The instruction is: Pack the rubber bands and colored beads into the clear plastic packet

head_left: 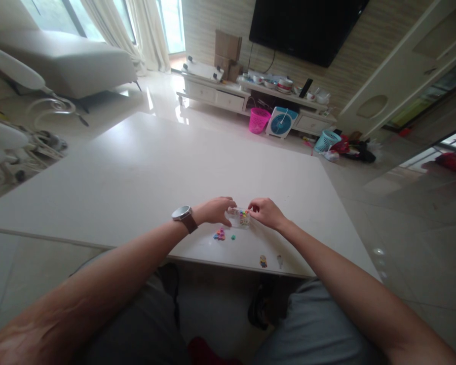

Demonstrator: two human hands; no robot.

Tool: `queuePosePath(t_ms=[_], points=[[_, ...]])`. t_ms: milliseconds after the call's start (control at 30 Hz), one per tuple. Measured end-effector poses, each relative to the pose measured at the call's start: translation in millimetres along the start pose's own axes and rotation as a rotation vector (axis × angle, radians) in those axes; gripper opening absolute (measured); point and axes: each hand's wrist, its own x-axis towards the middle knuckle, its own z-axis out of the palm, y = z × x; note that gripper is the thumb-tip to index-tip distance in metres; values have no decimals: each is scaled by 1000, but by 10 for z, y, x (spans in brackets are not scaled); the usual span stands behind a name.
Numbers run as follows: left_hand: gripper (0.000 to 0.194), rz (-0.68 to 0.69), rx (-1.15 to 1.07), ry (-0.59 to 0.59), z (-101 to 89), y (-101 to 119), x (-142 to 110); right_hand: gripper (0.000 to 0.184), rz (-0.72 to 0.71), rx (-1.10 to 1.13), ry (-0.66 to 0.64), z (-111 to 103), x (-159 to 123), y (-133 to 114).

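Observation:
A small clear plastic box [233,218] sits near the front edge of the white table, with colourful small pieces and pale ring-like pieces in its right part. My left hand [215,210] is closed around the box's left side, thumb in front and fingers behind. At the right rim, my right hand [266,212] has its fingers curled together by the coloured pieces; what they pinch is too small to tell. Just in front of the box lie a little pile of coloured pieces [219,234] and a single green piece [233,237].
Near the table edge [228,264] lie a yellow-and-blue cartoon figure [263,261] and a small greyish item [279,261]. Beyond the white table [197,162] stand a pink basket [259,120], a blue-and-white box fan [281,122] and a low TV cabinet [230,101].

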Motion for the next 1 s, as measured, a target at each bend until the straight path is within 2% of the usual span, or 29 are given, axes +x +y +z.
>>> queuePosePath(t_ms=[267,767,1000], points=[[47,4,15,-15,-17,30,9,17,-22,-180,-89,-17,-19,-100],[44,6,40,-13,-11,32,3,18,-47,-302,-178,-37,-31,-143],[42,0,27,-15,-27,49,-5,15,-54,-235,-113,-110,-29,-202]])
